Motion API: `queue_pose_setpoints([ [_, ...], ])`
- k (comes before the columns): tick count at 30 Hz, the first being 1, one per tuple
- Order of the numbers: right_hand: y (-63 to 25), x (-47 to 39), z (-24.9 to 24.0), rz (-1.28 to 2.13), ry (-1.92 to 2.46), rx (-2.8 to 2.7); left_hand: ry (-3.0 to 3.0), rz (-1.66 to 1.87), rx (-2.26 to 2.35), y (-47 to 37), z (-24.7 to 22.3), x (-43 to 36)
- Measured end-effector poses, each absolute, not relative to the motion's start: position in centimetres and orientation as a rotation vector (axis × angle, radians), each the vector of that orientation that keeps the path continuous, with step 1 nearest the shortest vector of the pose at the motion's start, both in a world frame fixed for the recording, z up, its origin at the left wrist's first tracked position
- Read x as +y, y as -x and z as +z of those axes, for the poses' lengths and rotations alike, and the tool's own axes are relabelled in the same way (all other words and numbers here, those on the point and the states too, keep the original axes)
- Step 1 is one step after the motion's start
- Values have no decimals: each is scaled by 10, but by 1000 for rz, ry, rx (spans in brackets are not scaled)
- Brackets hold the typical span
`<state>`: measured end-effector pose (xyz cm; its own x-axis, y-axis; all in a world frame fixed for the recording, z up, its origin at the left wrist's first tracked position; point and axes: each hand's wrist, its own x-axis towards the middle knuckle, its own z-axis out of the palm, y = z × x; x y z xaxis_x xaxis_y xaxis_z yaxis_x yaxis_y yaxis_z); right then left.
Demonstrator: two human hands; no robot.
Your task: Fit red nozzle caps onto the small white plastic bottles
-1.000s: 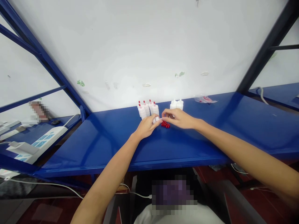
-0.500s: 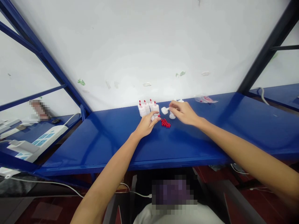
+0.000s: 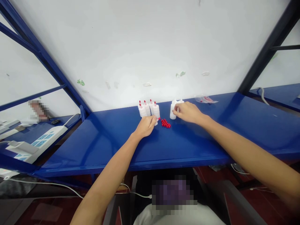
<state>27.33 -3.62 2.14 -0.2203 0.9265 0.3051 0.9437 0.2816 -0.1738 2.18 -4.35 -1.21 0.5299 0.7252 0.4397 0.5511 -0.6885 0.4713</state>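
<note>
My left hand point(image 3: 145, 125) is closed round a small white squeeze bottle point(image 3: 156, 122); its red tip points right, and most of it is hidden by my fingers. Just beyond stand several white bottles with red tips point(image 3: 155, 110), upright in a cluster. A heap of small red caps point(image 3: 166, 123) lies to the right of this hand. My right hand point(image 3: 187, 112) has its thumb and fingers curled at the right side of an upright white bottle point(image 3: 172, 112). More white bottles point(image 3: 180, 101) stand behind it, partly covered by the hand.
The blue table point(image 3: 112, 137) runs along a white wall point(image 3: 150, 47). A clear plastic bag point(image 3: 206, 99) with red bits lies at the back right. Blue frame posts rise at left, dark ones at right. A power strip point(image 3: 47, 142) sits on the far left.
The tilted white piece held in my right fingers no longer shows there; that hand has shifted slightly right. My left thumb and fingers have closed further over the red-tipped bottle, which sits slightly lower.
</note>
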Motion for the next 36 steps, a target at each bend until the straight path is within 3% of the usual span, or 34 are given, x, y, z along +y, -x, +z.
queue_pose_setpoints([
  [6,-260,-48,27,-101,1185,-2279,-2539,885,1059,-26,-11,-46],
  [10,-241,-62,25,245,958,-2432,-2571,917,1017,-28,-11,-49],
  [13,-235,-66,20,306,827,-2518,-2593,914,984,-28,-10,-50],
  [17,-234,-63,15,287,768,-2519,-2684,924,983,-31,-9,-51],
  [25,-229,-65,18,641,823,-2327,-2758,1080,1065,-39,-7,-53],
  [32,-228,-59,8,1139,711,-2106,-2220,1013,825,-45,1,-54],
  [36,-227,-58,0,1224,654,-2064,-2042,932,725,-45,0,-50],
])
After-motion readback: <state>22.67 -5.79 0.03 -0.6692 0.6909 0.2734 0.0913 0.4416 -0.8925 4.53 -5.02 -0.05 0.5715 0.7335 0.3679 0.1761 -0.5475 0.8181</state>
